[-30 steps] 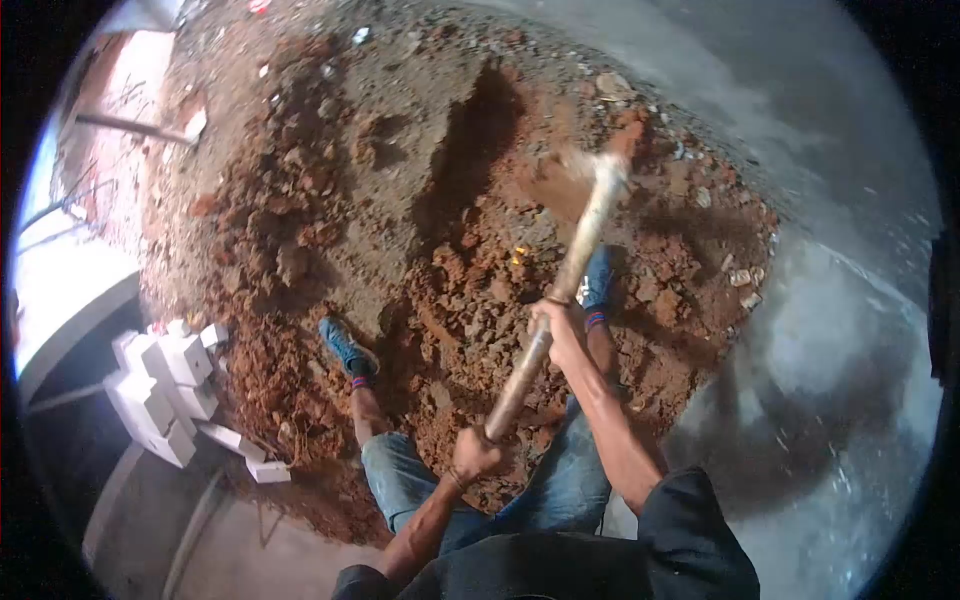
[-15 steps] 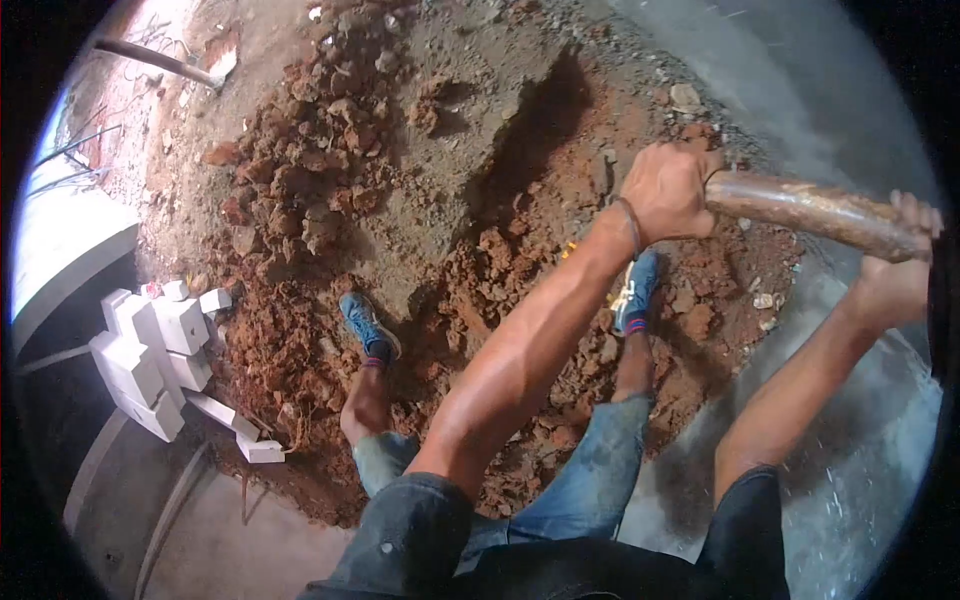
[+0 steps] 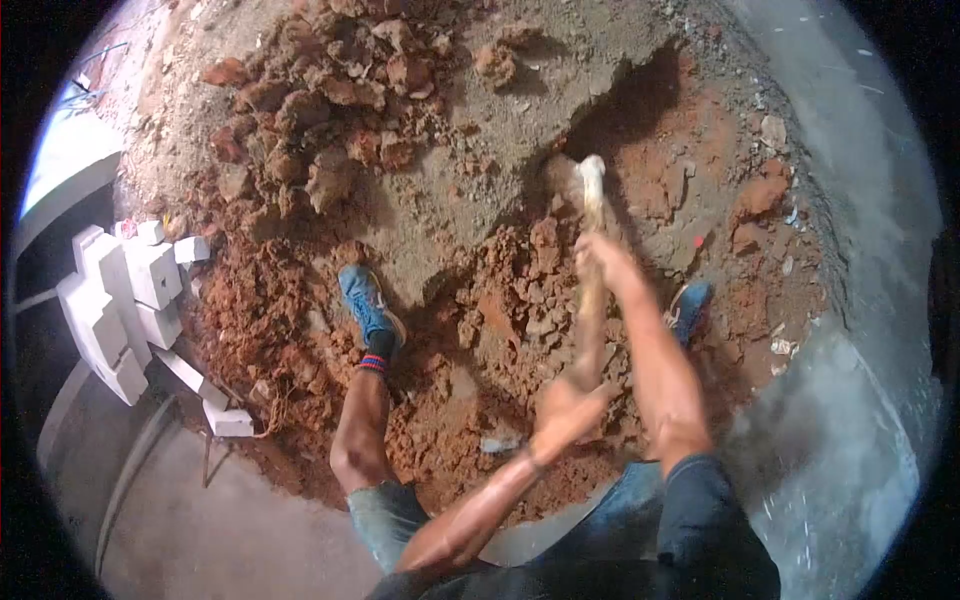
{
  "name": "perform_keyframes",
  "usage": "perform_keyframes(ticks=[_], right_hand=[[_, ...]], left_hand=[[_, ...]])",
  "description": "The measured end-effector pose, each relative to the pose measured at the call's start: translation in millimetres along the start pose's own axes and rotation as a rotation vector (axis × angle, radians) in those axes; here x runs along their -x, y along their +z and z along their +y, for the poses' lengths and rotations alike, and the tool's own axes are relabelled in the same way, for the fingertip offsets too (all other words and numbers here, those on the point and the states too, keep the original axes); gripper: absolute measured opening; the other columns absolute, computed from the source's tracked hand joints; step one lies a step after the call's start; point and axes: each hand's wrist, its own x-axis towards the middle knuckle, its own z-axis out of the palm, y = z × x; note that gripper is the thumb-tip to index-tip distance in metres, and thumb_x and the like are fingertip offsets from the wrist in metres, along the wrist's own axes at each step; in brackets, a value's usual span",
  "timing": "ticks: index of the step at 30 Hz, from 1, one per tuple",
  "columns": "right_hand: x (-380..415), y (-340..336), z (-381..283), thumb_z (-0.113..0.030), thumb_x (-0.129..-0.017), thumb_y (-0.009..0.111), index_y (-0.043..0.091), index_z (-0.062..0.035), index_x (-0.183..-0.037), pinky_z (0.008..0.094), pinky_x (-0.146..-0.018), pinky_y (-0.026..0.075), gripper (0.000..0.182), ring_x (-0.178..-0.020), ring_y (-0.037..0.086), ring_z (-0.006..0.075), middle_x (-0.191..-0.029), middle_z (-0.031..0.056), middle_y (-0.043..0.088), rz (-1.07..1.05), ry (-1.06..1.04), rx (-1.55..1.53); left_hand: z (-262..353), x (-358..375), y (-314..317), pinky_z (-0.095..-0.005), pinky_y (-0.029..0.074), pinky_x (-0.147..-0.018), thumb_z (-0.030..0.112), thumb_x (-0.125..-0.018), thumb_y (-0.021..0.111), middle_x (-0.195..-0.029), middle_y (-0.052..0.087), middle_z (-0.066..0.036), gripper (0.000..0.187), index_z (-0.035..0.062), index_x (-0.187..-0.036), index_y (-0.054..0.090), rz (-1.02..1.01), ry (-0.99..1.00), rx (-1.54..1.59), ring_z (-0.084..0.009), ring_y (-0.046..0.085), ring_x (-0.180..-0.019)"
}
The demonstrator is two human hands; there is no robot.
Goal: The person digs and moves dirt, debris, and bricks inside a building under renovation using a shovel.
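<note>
I read this as outdoor digging site. Broken red-brown clay soil clods [image 3: 330,120] heaped around dug trench [image 3: 620,100]; grey concrete pavement [image 3: 850,420] alongside; stack of white rectangular blocks [image 3: 120,300] at edge; rough wooden tool handle [image 3: 592,260] over dirt.

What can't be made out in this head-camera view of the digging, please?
- Tool head: blurred at the far end of the wooden handle, against the soil.
- Right shoe: mostly hidden behind the right forearm.
- Right hand and left hand: blurred, so finger positions on the handle are unclear.
- White blocks: distorted at the left edge; their material is unclear.
</note>
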Motion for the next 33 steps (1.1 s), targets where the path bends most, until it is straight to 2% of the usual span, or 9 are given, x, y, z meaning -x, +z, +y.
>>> perform_keyframes(ticks=[3, 6, 9, 12, 17, 21, 28, 30, 33], right_hand=[[55, -22, -83, -0.027, -0.086, 0.051, 0.058, -0.0078, -0.1, 0.0275, -0.061, 0.046, 0.025, -0.07, 0.054, 0.0123, -0.081, 0.0042, 0.057, -0.233, -0.299, 0.076], [34, -45, -86, -0.026, -0.084, 0.052, 0.059, -0.008, -0.099, 0.0272, -0.059, 0.048, 0.024, -0.072, 0.056, 0.0126, -0.084, 0.0043, 0.058, -0.288, -0.381, 0.037], [74, 13, -65, -0.018, -0.083, 0.053, 0.054, -0.0007, -0.108, 0.0312, -0.058, 0.052, 0.03, -0.072, 0.058, 0.0162, -0.09, 0.013, 0.058, 0.073, 0.054, 0.236], [84, 67, 47, -0.006, -0.076, 0.058, 0.022, 0.005, -0.133, 0.0334, -0.061, 0.053, 0.068, -0.073, 0.061, 0.0258, -0.108, 0.0196, 0.052, 0.292, 0.081, 0.096], [70, 67, 127, -0.011, -0.071, 0.062, 0.042, 0.0099, -0.116, 0.0345, -0.052, 0.049, 0.054, -0.06, 0.059, 0.0233, -0.083, 0.0175, 0.059, 0.264, 0.294, 0.069], [111, 63, 71, 0.0, -0.076, 0.054, 0.052, 0.0061, -0.088, 0.0303, -0.037, 0.044, 0.014, -0.042, 0.052, 0.0176, -0.061, 0.009, 0.054, 0.173, 0.256, 0.163], [112, 16, 33, -0.014, -0.074, 0.058, 0.054, -0.0011, -0.09, 0.0273, -0.049, 0.048, 0.021, -0.058, 0.053, 0.0157, -0.073, 0.0102, 0.054, -0.107, 0.267, 0.064], [92, -4, 8, -0.017, -0.074, 0.058, 0.055, -0.0045, -0.082, 0.0286, -0.048, 0.048, 0.014, -0.054, 0.054, 0.0168, -0.065, 0.0075, 0.054, -0.128, 0.241, 0.094], [163, -32, -38, -0.014, -0.075, 0.056, 0.054, -0.0058, -0.071, 0.0264, -0.045, 0.046, 0.01, -0.046, 0.052, 0.0159, -0.057, 0.0057, 0.053, -0.112, 0.198, -0.005]], left_hand=[[102, -30, 27, -0.0299, 0.049, -0.06, 0.029, -0.074, 0.059, -0.091, 0.063, -0.016, 0.052, -0.0064, -0.111, 0.052, -0.309, -0.05, 0.527, -0.0226, 0.061, -0.068], [122, -71, 39, -0.0296, 0.05, -0.056, 0.025, -0.077, 0.059, -0.081, 0.061, -0.011, 0.033, -0.0041, -0.093, 0.056, -0.45, -0.181, 0.941, -0.0191, 0.06, -0.064], [55, -21, -4, -0.0258, 0.049, -0.051, 0.032, -0.078, 0.061, -0.079, 0.06, -0.009, 0.037, -0.0027, -0.09, 0.056, -0.396, -0.393, 0.587, -0.0172, 0.059, -0.062], [-92, 30, -48, -0.0231, 0.043, -0.037, 0.014, -0.069, 0.06, -0.074, 0.059, -0.009, 0.047, -0.0018, -0.111, 0.048, -0.191, -0.41, 0.23, -0.0126, 0.051, -0.046], [-132, 58, -69, -0.0251, 0.043, -0.041, 0.006, -0.072, 0.059, -0.063, 0.055, -0.003, 0.033, -0.0015, -0.102, 0.049, -0.221, -0.396, 0.347, -0.0113, 0.052, -0.048], [-113, 85, -45, -0.0251, 0.041, -0.038, 0.005, -0.073, 0.059, -0.06, 0.054, -0.003, 0.026, -0.0011, -0.097, 0.05, -0.229, -0.406, 0.374, -0.0108, 0.05, -0.045], [-29, 73, 12, -0.0258, 0.043, -0.039, 0.01, -0.08, 0.057, -0.06, 0.052, -0.002, 0.014, 0.0022, -0.087, 0.049, -0.112, -0.302, 0.551, -0.0108, 0.049, -0.044], [8, 73, 31, -0.0319, 0.051, -0.053, 0.02, -0.085, 0.049, -0.089, 0.054, -0.009, 0.042, 0.0078, -0.122, 0.033, -0.242, -0.248, 0.725, -0.0186, 0.057, -0.067], [80, 109, 47, -0.0354, 0.052, -0.072, 0.029, -0.079, 0.057, -0.128, 0.029, -0.019, 0.09, 0.0101, -0.141, -0.005, -0.418, -0.119, 0.788, -0.0256, 0.056, -0.09]])
